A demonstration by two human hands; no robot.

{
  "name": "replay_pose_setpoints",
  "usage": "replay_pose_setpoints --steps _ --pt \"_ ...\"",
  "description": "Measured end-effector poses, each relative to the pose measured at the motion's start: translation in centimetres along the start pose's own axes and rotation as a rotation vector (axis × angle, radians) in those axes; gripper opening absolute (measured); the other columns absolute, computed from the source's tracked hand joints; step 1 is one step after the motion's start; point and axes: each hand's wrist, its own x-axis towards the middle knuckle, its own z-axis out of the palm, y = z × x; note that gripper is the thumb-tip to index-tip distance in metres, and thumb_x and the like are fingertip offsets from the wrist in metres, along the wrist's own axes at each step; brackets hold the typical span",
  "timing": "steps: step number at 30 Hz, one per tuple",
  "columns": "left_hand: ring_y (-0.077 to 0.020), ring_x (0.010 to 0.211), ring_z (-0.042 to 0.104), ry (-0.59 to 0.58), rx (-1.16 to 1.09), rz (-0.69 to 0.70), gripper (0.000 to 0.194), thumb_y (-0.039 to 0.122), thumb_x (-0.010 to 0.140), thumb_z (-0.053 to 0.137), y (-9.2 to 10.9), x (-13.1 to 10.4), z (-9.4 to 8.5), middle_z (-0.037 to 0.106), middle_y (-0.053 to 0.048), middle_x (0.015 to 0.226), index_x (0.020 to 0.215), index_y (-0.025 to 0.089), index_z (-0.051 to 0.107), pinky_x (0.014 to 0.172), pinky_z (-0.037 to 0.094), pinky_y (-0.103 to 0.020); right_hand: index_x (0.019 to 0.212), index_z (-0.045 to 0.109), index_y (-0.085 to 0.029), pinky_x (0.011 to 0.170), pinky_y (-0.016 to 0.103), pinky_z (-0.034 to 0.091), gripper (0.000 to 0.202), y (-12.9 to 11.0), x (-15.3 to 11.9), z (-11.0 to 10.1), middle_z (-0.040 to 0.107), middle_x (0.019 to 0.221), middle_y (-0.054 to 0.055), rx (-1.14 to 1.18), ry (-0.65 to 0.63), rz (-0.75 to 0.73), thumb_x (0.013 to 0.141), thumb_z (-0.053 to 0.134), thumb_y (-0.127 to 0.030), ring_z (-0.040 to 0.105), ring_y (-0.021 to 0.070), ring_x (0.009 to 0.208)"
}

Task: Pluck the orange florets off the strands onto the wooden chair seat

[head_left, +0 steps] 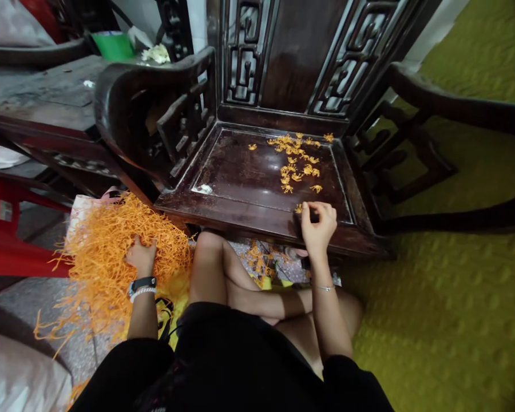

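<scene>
While the right hand [317, 224] pinches a small folded orange piece [298, 209] at the front edge of the dark carved wooden chair seat [240, 171], the left hand [141, 256] sinks loosely curled into a big heap of loose orange strips [107, 252]. Some two dozen finished orange pieces [298, 163] lie done; most strips remain. No writing is readable.
</scene>
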Motion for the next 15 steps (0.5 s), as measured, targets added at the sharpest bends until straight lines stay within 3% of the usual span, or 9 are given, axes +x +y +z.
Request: replay_pose_setpoints --steps 3,6,8,10,12,15 --pt "-0.0453 0.121 0.048 0.011 -0.047 0.044 0.071 0.057 0.088 0.041 -0.8 -3.0 0.1 0.053 -0.029 0.126 0.140 0.009 0.039 0.097 0.036 -0.059 0.075 0.062 -0.020 0.070 0.031 0.044 0.032 -0.5 -0.1 -0.1 0.062 0.074 0.006 -0.026 -0.101 -0.035 0.091 0.045 -0.042 0.055 0.0198 0.070" --pt "-0.0286 0.134 0.040 -0.017 -0.116 0.151 0.060 0.047 0.095 0.032 -2.7 -8.3 0.8 0.045 -0.017 0.143 0.146 0.016 0.031 0.106 0.038 -0.042 0.073 0.063 -0.019 0.063 0.029 0.040 0.034 -0.8 0.0 0.1 0.061 0.073 0.005 -0.051 -0.202 -0.069 0.091 0.046 -0.043 0.054 0.0176 0.063" --pt "-0.0209 0.134 0.041 -0.059 -0.142 0.173 0.046 0.041 0.097 0.034 -4.1 -12.0 1.5 0.047 -0.007 0.144 0.140 0.027 0.041 0.108 0.038 -0.036 0.075 0.064 -0.018 0.061 0.029 0.039 0.036 -0.8 0.1 0.3 0.062 0.075 0.006 -0.081 -0.198 -0.071 0.091 0.046 -0.044 0.053 0.0174 0.062" --pt "-0.0205 0.126 0.049 -0.087 -0.158 0.103 0.037 0.035 0.098 0.037 -5.2 -14.4 2.1 0.052 -0.008 0.138 0.132 0.028 0.049 0.105 0.042 -0.039 0.076 0.065 -0.018 0.061 0.030 0.038 0.037 -0.7 0.2 0.4 0.063 0.075 0.007 -0.094 -0.177 -0.064 0.091 0.044 -0.045 0.052 0.0177 0.061" --pt "-0.0210 0.114 0.057 -0.104 -0.158 -0.030 0.031 0.035 0.098 0.043 -5.8 -14.7 2.2 0.058 -0.009 0.128 0.124 0.025 0.055 0.097 0.048 -0.040 0.077 0.065 -0.018 0.061 0.030 0.038 0.038 -0.7 0.2 0.5 0.063 0.075 0.007 -0.097 -0.164 -0.059 0.091 0.044 -0.045 0.052 0.0178 0.060" --pt "-0.0223 0.104 0.060 -0.119 -0.128 -0.239 0.030 0.039 0.094 0.052 -5.5 -11.0 1.2 0.061 -0.009 0.116 0.115 0.019 0.060 0.090 0.051 -0.040 0.078 0.065 -0.017 0.060 0.030 0.038 0.037 -0.6 0.2 0.6 0.062 0.073 0.007 -0.107 -0.160 -0.062 0.091 0.044 -0.045 0.051 0.0179 0.060"
